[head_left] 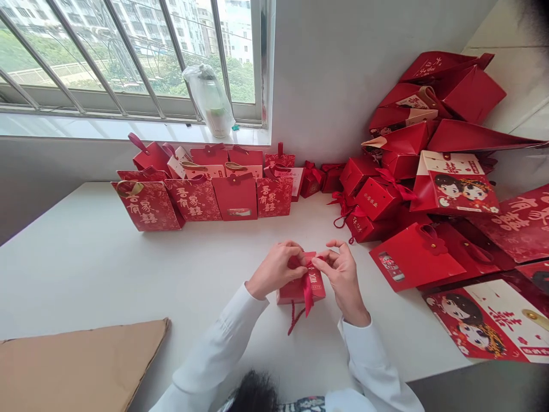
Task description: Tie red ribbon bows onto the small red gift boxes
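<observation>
A small red gift box with pale printed characters lies on the white table in front of me. My left hand is over its left side, thumb and fingers pinched on the red ribbon at the top. From the right, my right hand pinches the ribbon near the box's upper edge, its other fingers curled and raised. One ribbon tail hangs down over the front of the box. A thin dark red cord trails onto the table below it. Part of the ribbon is hidden behind my left fingers.
Several red gift bags stand in rows near the wall. Small ribboned boxes are heaped to the right, beside piled larger bags. A cardboard sheet lies front left. A plastic-wrapped cup stands on the windowsill.
</observation>
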`<control>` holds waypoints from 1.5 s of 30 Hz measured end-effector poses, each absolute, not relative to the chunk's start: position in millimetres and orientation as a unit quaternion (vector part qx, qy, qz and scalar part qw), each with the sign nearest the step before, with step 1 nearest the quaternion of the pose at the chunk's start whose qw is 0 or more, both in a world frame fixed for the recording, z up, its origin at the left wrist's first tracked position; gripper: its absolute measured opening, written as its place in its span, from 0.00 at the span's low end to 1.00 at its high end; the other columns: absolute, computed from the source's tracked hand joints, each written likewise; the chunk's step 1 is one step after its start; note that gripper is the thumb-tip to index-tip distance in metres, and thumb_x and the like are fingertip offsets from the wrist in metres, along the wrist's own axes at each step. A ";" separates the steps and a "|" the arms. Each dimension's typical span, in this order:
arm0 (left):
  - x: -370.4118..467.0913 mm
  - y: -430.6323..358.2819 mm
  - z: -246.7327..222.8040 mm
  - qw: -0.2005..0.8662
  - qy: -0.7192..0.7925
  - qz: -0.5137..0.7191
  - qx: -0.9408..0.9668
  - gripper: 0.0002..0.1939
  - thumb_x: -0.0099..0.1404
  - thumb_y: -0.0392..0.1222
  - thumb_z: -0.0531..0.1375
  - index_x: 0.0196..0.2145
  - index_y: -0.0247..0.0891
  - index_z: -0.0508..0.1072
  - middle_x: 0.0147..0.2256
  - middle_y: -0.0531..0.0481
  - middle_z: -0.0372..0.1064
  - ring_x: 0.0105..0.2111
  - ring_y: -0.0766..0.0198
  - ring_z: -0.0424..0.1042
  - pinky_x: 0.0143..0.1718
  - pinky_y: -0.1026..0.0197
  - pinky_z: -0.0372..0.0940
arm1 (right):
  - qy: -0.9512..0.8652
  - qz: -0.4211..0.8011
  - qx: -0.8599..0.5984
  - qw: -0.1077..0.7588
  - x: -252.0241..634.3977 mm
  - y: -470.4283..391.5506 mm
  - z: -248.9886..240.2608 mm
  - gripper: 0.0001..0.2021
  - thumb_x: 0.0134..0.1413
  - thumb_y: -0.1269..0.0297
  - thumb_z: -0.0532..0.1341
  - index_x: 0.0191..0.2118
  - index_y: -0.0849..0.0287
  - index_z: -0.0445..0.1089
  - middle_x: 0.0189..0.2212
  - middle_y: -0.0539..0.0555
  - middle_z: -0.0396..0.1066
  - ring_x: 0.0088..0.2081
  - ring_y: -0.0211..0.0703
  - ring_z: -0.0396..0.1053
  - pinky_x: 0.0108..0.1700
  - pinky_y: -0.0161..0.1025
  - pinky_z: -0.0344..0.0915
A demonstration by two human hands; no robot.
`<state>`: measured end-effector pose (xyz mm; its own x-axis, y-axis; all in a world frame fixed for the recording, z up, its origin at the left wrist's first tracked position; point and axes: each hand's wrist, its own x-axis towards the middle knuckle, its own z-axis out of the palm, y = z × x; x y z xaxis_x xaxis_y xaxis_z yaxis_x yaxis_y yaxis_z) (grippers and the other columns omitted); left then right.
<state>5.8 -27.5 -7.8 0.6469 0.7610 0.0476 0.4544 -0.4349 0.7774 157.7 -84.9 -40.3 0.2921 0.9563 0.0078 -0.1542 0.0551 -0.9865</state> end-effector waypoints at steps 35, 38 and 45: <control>9.4 -30.4 -5.6 0.436 0.426 0.243 0.755 0.14 0.62 0.49 0.57 0.26 0.36 0.70 0.36 0.49 0.72 0.33 0.63 0.69 0.33 0.63 0.61 | -0.534 0.338 -0.703 0.327 169.5 -141.6 -18.0 0.15 0.55 0.47 0.57 0.34 0.54 0.62 0.25 0.46 0.65 0.26 0.38 0.64 0.30 0.35 0.60; 10.2 -32.6 -2.4 0.404 0.430 0.251 0.768 0.16 0.63 0.51 0.55 0.27 0.37 0.71 0.35 0.49 0.72 0.34 0.61 0.69 0.36 0.62 0.60 | -0.500 0.371 -0.710 0.329 166.7 -141.3 -25.2 0.16 0.53 0.47 0.57 0.38 0.54 0.59 0.26 0.46 0.63 0.23 0.38 0.66 0.28 0.35 0.59; 20.3 -43.3 -6.3 0.350 0.459 0.275 0.769 0.11 0.59 0.48 0.60 0.26 0.39 0.71 0.37 0.48 0.70 0.44 0.54 0.64 0.45 0.56 0.59 | -0.450 0.402 -0.682 0.412 162.7 -140.0 -30.5 0.21 0.48 0.52 0.62 0.45 0.53 0.56 0.31 0.45 0.60 0.18 0.33 0.63 0.21 0.33 0.55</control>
